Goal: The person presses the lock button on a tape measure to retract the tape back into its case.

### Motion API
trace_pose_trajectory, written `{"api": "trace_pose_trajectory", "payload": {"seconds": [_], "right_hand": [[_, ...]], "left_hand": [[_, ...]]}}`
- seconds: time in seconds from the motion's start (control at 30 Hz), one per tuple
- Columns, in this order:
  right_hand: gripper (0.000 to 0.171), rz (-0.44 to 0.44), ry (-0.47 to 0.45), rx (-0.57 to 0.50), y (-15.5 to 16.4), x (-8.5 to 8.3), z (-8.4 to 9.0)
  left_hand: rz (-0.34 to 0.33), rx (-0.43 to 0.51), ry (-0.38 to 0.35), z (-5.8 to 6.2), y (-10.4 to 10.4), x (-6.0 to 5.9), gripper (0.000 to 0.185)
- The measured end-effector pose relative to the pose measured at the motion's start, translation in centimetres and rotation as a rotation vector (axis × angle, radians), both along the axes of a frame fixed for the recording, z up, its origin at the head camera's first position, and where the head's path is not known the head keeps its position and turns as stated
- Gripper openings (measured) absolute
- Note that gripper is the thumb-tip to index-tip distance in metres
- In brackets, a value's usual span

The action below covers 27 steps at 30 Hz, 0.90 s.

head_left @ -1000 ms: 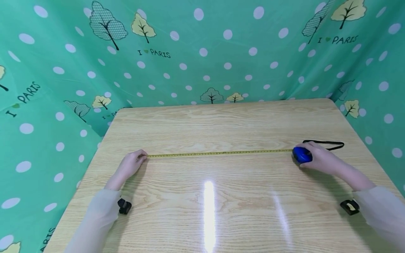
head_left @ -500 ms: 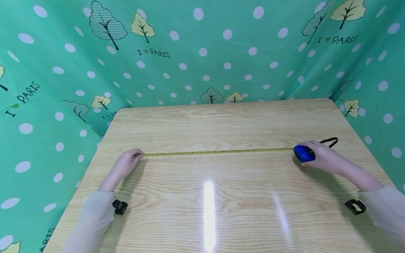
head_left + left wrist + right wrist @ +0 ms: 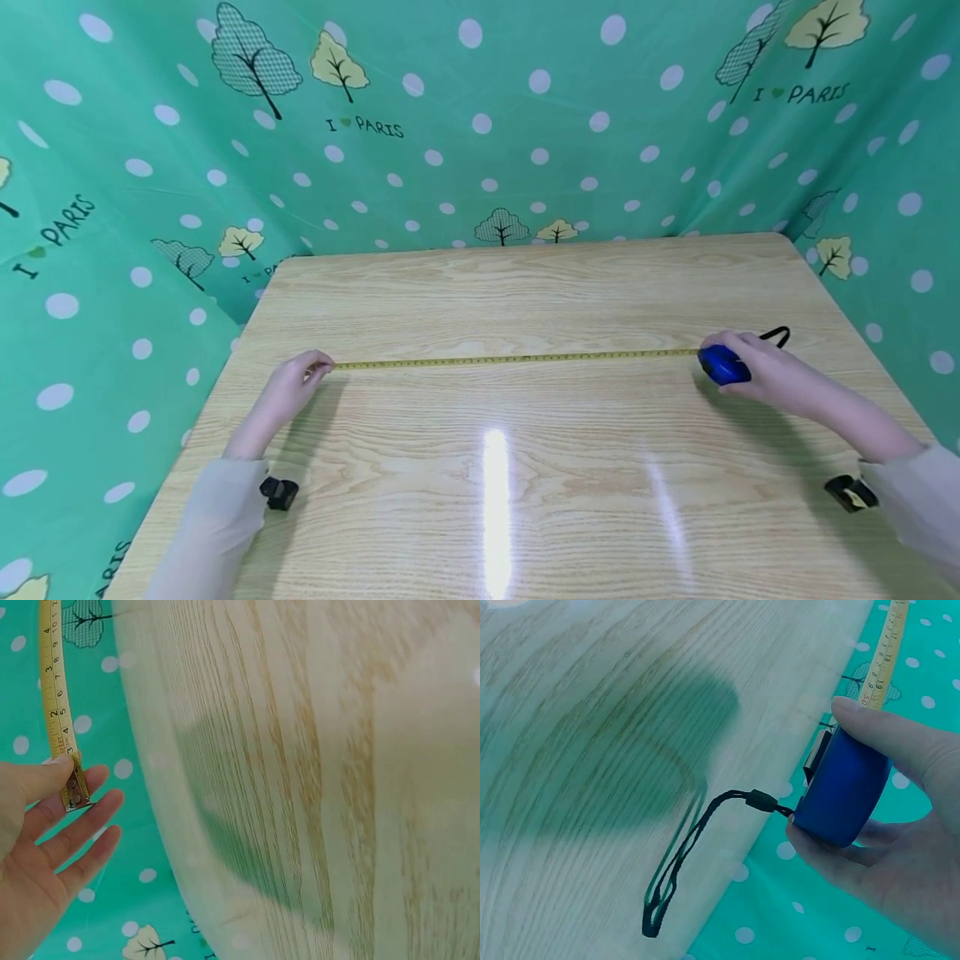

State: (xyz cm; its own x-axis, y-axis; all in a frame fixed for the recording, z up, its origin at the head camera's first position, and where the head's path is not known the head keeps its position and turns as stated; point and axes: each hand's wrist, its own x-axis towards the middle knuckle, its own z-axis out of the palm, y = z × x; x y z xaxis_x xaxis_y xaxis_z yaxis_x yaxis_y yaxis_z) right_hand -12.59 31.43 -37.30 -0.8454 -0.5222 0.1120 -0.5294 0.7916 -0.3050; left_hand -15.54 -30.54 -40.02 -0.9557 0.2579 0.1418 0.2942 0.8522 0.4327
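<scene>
A yellow measuring tape [image 3: 517, 358] runs straight across the table between my two hands. My left hand [image 3: 292, 385] pinches its metal-hooked end [image 3: 77, 791] between thumb and index finger; in the left wrist view the other fingers spread loosely below it. My right hand [image 3: 765, 372] grips the blue tape measure case [image 3: 723, 364], thumb at the blade's mouth and fingers under the opposite end, as the right wrist view shows. From the case a black wrist strap [image 3: 676, 859] hangs in a loop. Both hands are raised over the wood, their shadows falling below them.
The light wood-grain table [image 3: 570, 500] carries a bright glare streak near its front middle. Behind it and at both sides hangs a green polka-dot curtain [image 3: 480, 167] printed with trees. A small black camera [image 3: 280, 492] sits at the left sleeve, another [image 3: 851, 493] at the right.
My left hand has shifted left with the tape's end, and my right hand slightly right with the case, so more tape shows. The strap has swung in behind the right hand.
</scene>
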Motion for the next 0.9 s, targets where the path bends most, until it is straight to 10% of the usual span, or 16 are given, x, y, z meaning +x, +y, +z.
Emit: {"api": "trace_pose_trajectory", "payload": {"seconds": [0.9], "right_hand": [[0.051, 0.126, 0.202, 0.071, -0.11, 0.62, -0.49]], "left_hand": [[0.005, 0.007, 0.041, 0.35, -0.27, 0.69, 0.011]]}}
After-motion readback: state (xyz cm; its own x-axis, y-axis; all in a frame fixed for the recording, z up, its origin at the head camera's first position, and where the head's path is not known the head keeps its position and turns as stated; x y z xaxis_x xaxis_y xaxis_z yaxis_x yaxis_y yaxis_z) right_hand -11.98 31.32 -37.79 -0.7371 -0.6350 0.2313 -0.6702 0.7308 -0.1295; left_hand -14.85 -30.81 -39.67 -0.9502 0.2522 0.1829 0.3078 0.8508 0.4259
